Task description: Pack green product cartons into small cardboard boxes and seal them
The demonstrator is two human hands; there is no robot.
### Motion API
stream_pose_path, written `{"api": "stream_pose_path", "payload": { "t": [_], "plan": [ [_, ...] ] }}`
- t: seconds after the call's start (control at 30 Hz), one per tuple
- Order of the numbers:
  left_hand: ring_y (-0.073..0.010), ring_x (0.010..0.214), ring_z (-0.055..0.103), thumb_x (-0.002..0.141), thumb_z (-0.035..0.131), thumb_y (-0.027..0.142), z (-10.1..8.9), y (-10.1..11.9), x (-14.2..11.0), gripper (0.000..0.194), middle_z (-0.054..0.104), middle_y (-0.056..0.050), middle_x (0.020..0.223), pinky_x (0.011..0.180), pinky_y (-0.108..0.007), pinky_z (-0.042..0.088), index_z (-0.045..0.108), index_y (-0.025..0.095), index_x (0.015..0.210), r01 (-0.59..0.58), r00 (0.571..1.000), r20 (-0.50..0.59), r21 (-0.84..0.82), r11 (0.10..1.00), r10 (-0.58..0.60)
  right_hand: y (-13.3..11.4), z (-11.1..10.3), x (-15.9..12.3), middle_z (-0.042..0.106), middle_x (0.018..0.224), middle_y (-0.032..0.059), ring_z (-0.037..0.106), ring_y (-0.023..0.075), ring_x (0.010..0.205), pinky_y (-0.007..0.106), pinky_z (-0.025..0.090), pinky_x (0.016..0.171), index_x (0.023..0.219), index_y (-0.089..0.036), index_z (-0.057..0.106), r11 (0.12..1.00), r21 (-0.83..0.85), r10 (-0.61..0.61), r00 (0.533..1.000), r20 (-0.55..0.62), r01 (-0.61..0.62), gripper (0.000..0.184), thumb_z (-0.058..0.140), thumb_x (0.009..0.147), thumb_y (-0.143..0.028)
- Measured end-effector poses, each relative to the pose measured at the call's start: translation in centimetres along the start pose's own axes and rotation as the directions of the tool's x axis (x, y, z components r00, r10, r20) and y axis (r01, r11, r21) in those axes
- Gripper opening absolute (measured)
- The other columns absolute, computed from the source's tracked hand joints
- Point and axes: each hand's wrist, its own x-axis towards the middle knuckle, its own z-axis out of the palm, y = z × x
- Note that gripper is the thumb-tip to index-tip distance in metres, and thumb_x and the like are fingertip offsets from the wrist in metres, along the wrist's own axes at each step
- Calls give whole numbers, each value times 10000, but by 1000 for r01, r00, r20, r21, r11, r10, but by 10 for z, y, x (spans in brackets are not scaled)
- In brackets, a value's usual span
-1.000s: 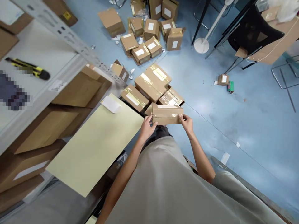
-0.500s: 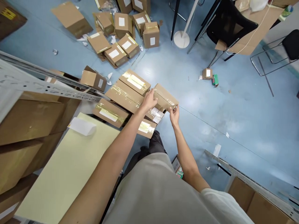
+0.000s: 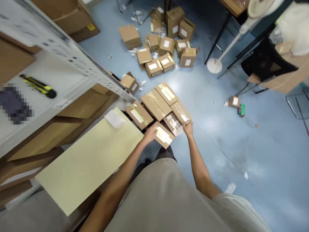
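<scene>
Taped cardboard boxes lie grouped in front of my legs. My left hand [image 3: 151, 133] grips the left end of the nearest box [image 3: 166, 141], which has a shiny label under clear tape. At the near end of the right-hand box [image 3: 180, 111], my right hand [image 3: 188, 127] has its fingers closed around the edge. Between these two is a box [image 3: 172, 122] with a glossy, taped top. A wider box [image 3: 155, 103], a labelled box [image 3: 166, 91] behind it and another labelled box [image 3: 137, 112] on the left complete the group. My fingertips are partly hidden.
A pale yellow board [image 3: 89, 164] with a white paper [image 3: 114, 118] projects at left beside a metal shelf [image 3: 79, 61]. A utility knife [image 3: 38, 86] lies on the shelf. Several loose cartons [image 3: 166, 46] sit farther back. A stand base [image 3: 214, 65] and black chair [image 3: 270, 62] are at right.
The box that both hands held has come down beside the group. My left hand has left it for the nearest box; my right hand stays at its end. The view has turned left.
</scene>
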Motion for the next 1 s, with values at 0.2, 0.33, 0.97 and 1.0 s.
{"api": "stream_pose_path", "payload": {
  "t": [0.2,0.33,0.97,1.0],
  "plan": [
    [-403,1272,790,777,819,575,-101,-86,-138,289,877,-109,1162,1289,-596,515,819,321,913,96,910,-394,-105,990,-130,-36,5,-37,663,1553,363,617,486,1526,667,500,1271,1514,-65,666,994,94,-47,999,-18,49,929,444,973,-787],
    [-397,1281,784,797,784,671,-133,-120,-224,373,869,-115,1200,1269,-602,534,841,344,968,-52,699,-698,-264,963,-154,-116,43,-52,780,1420,273,731,472,1384,675,567,1207,1314,-194,800,903,178,-420,890,179,391,726,515,950,-753],
    [-326,1171,793,702,839,381,-8,-286,-683,489,835,-144,1249,1034,-497,649,795,208,1157,-623,-645,-410,-206,755,-645,-343,304,-606,815,1415,184,797,349,1298,564,614,1192,1341,-217,789,334,749,-386,-642,662,572,634,707,977,-730],
    [-320,1151,797,695,839,369,7,-289,-693,488,834,-142,1250,1016,-485,650,793,209,1154,-637,-669,-344,-193,747,-659,-335,306,-632,814,1416,187,796,347,1300,558,618,1187,1347,-214,786,330,759,-322,-689,649,561,628,710,982,-720]
  ]
}}
